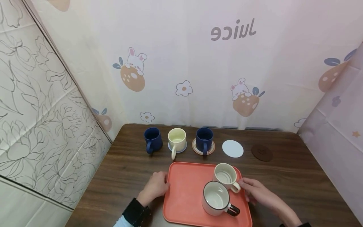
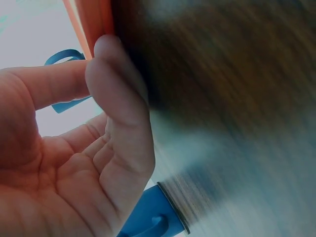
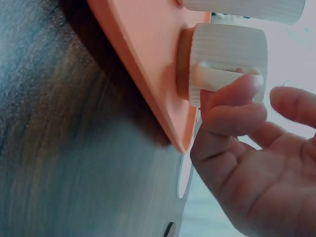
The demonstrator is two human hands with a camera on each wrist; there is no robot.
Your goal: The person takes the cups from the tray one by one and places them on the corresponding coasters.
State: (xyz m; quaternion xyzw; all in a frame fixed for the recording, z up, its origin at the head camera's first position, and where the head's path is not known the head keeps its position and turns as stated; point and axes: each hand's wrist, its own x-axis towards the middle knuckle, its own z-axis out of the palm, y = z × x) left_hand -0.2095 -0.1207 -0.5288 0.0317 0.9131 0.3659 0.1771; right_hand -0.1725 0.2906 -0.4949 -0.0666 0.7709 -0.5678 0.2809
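A coral-red tray [image 1: 184, 189] lies on the wooden table, bearing a ribbed cream mug [image 1: 225, 174] at its far right and a white mug [image 1: 216, 197] with a dark rim and black handle nearer the front. My left hand [image 1: 157, 186] pinches the tray's left edge between thumb and fingers, seen close in the left wrist view at the tray edge [image 2: 91, 24]. At the tray's right side my right hand [image 1: 256, 192] has its fingers curled at the cream mug's handle [image 3: 217, 79]. The right thumb [image 3: 294, 103] stands apart from that handle.
Behind the tray stand a dark blue mug [image 1: 153, 139], a pale yellow mug [image 1: 177, 140] on a coaster, and another blue mug [image 1: 204, 138] on a round coaster [image 1: 211, 150]. Right of them lie a white coaster [image 1: 232, 148] and a dark brown coaster [image 1: 262, 153]. A patterned curtain [image 1: 184, 63] backs the table.
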